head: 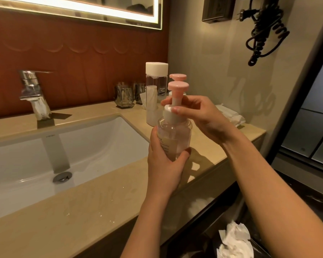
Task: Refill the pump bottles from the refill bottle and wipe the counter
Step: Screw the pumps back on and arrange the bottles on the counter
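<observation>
A clear pump bottle with a pink pump head is held above the beige counter, right of the sink. My left hand grips its body from below. My right hand pinches the white collar at the bottle's neck. Behind it stands a second pump bottle, mostly hidden, only its pink head showing. The tall clear refill bottle with a white cap stands upright just behind and to the left. Water droplets lie on the counter's front strip.
A white sink with a chrome tap fills the left. Glass tumblers stand at the back wall. Folded white tissues lie at the counter's right end. Crumpled tissue sits below the counter edge. A coiled cord hangs on the right wall.
</observation>
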Demonstrator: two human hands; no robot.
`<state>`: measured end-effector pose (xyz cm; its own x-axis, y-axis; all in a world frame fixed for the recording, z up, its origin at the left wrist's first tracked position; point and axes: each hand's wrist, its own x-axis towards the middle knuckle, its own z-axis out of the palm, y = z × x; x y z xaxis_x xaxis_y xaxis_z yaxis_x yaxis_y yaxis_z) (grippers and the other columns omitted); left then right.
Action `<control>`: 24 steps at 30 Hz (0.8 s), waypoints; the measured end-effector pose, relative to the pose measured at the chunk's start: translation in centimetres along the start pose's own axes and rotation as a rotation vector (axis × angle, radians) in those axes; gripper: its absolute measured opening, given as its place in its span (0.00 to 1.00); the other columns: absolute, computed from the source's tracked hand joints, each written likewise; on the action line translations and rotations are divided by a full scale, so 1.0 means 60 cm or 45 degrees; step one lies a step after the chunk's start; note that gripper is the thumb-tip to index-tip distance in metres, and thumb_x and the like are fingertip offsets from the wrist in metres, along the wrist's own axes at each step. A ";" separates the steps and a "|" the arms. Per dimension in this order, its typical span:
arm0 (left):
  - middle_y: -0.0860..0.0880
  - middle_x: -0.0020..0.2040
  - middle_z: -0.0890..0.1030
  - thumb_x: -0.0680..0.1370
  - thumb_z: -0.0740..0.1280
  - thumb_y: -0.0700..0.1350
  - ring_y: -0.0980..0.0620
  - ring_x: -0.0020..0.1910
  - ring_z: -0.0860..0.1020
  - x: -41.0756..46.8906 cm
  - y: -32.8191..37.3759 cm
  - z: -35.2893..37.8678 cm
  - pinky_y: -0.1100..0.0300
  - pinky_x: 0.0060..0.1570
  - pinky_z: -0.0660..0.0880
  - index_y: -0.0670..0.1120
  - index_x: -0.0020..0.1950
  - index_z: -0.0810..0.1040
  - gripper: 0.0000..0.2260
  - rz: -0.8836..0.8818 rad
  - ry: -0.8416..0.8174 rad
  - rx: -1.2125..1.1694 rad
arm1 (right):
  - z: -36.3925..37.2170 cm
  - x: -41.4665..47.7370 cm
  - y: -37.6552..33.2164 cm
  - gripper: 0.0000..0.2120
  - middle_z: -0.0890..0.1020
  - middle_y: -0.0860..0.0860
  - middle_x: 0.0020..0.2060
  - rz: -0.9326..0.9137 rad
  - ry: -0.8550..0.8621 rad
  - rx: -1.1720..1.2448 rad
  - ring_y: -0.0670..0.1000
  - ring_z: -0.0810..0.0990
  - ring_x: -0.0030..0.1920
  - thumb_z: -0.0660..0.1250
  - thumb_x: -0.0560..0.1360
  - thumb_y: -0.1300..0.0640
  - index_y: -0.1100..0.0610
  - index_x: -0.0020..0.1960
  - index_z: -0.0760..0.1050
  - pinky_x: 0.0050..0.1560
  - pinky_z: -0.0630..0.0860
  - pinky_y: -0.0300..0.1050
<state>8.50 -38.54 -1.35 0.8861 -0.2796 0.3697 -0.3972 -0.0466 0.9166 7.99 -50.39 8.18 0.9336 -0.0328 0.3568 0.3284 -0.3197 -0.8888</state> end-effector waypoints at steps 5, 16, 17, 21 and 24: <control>0.56 0.72 0.63 0.71 0.73 0.48 0.55 0.68 0.65 0.000 -0.004 0.000 0.63 0.58 0.67 0.60 0.74 0.51 0.40 -0.006 0.002 -0.018 | 0.021 0.004 0.001 0.19 0.80 0.47 0.49 0.001 0.217 -0.028 0.45 0.78 0.51 0.73 0.68 0.56 0.55 0.57 0.74 0.50 0.75 0.36; 0.57 0.72 0.62 0.71 0.74 0.48 0.58 0.67 0.64 0.002 -0.007 0.000 0.65 0.58 0.66 0.60 0.74 0.51 0.40 -0.006 0.000 -0.023 | 0.036 -0.002 0.002 0.08 0.77 0.41 0.49 -0.025 0.090 -0.151 0.33 0.76 0.45 0.66 0.74 0.51 0.48 0.53 0.72 0.39 0.73 0.25; 0.57 0.72 0.63 0.71 0.73 0.48 0.58 0.67 0.64 0.002 -0.007 0.000 0.65 0.58 0.66 0.60 0.74 0.51 0.40 -0.005 -0.001 -0.022 | 0.030 -0.005 0.001 0.10 0.77 0.40 0.52 -0.010 0.046 -0.141 0.32 0.75 0.47 0.64 0.75 0.50 0.48 0.56 0.73 0.41 0.72 0.25; 0.57 0.71 0.64 0.71 0.73 0.48 0.56 0.68 0.65 0.002 -0.007 0.000 0.64 0.59 0.66 0.60 0.74 0.51 0.40 0.011 0.002 0.005 | 0.010 -0.013 0.008 0.14 0.76 0.43 0.61 0.037 -0.036 0.035 0.36 0.73 0.58 0.63 0.75 0.47 0.47 0.60 0.74 0.50 0.70 0.29; 0.57 0.70 0.65 0.71 0.73 0.48 0.56 0.67 0.65 0.001 -0.006 0.001 0.64 0.58 0.66 0.61 0.74 0.51 0.39 0.011 -0.003 -0.019 | 0.007 -0.011 0.008 0.14 0.80 0.47 0.57 0.000 0.033 0.049 0.40 0.77 0.55 0.67 0.71 0.52 0.50 0.56 0.77 0.50 0.74 0.31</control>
<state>8.70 -38.58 -1.67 0.8822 -0.2821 0.3771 -0.4010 -0.0299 0.9156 7.57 -50.13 7.38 0.9297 -0.0577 0.3639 0.3342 -0.2833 -0.8989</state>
